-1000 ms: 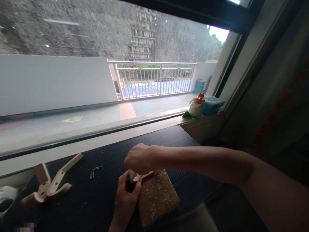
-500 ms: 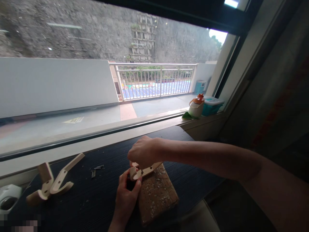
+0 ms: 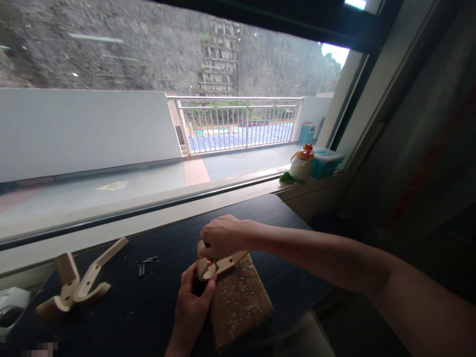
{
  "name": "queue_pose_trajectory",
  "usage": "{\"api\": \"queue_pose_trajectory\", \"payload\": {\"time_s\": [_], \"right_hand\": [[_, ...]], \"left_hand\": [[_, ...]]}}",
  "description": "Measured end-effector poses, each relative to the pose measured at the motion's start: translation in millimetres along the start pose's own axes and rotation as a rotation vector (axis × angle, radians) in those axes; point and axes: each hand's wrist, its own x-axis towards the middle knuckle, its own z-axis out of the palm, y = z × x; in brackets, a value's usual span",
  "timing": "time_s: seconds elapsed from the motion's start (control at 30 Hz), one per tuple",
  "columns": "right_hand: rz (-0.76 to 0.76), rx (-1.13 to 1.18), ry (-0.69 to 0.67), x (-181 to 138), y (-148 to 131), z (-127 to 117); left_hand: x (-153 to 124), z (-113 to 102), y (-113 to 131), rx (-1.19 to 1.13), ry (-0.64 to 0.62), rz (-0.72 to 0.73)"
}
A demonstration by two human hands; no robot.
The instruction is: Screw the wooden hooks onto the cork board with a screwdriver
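My left hand (image 3: 193, 297) pinches the curved end of a pale wooden hook (image 3: 225, 264) between thumb and fingers. That hook lies across the far end of a scuffed wooden block (image 3: 242, 305) dotted with small holes and pale specks. Over the hook, my right hand (image 3: 223, 237) is closed in a fist around a tool that is mostly hidden. Only its thin shaft (image 3: 216, 265) shows, pointing down at the hook near its curved end. Another hole in the hook is visible farther right. Part of a second curved wooden piece (image 3: 201, 246) shows beside the right fist.
Several loose screws (image 3: 142, 268) lie on the dark table (image 3: 163, 297). Farther left are two more wooden hooks (image 3: 87, 283) (image 3: 67, 277), and a white object (image 3: 13, 303) at the edge. The windowsill holds a bottle (image 3: 301, 167), a teal box (image 3: 327, 164) and a green leaf-shaped thing (image 3: 292, 179).
My right fist has shifted slightly and turned, so more of the tool's shaft and the second wooden piece show. The left hand keeps its grip. The view has moved a little.
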Motion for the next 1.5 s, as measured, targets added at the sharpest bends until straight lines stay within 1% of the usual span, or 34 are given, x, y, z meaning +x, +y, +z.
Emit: {"api": "queue_pose_trajectory", "payload": {"time_s": [0.1,0.23,0.3,0.43,0.53,0.6,0.67,0.77,0.93,1.07,1.23,1.33,1.4,1.5], "right_hand": [[0.033,0.097,0.060,-5,12,12],[0.135,0.735,0.371,-24,26,42],[0.182,0.956,0.510,-38,29,56],[0.283,1.069,0.801,-65,34,77],[0.359,1.159,0.986,-75,40,95],[0.394,1.232,1.016,-75,45,107],[0.404,1.316,1.012,-72,47,117],[0.410,1.426,1.028,-64,47,128],[0.437,1.578,1.118,-54,49,139],[0.435,1.613,1.130,-55,51,144],[0.472,1.597,1.096,-61,48,150],[0.465,1.547,1.090,-63,46,148],[0.438,1.496,1.103,-64,45,144],[0.408,1.418,1.142,-72,43,135]], "left_hand": [[0,0,0,-0.019,-0.011,-0.001],[-1,-1,-1,-0.020,-0.015,-0.002],[-1,-1,-3,-0.017,-0.017,0.007],[-2,0,-7,0.006,0.014,0.060],[-3,1,-10,0.073,0.043,0.149],[-3,2,-11,0.127,0.053,0.226],[-3,2,-9,0.164,0.062,0.295],[-1,1,-6,0.198,0.060,0.361],[-1,0,-6,0.234,0.034,0.396],[-1,0,-6,0.236,0.030,0.406],[-2,1,-5,0.222,0.044,0.385],[-1,1,-5,0.193,0.044,0.346],[-2,2,-5,0.154,0.031,0.285],[-5,0,-7,0.051,0.002,0.112]]}}
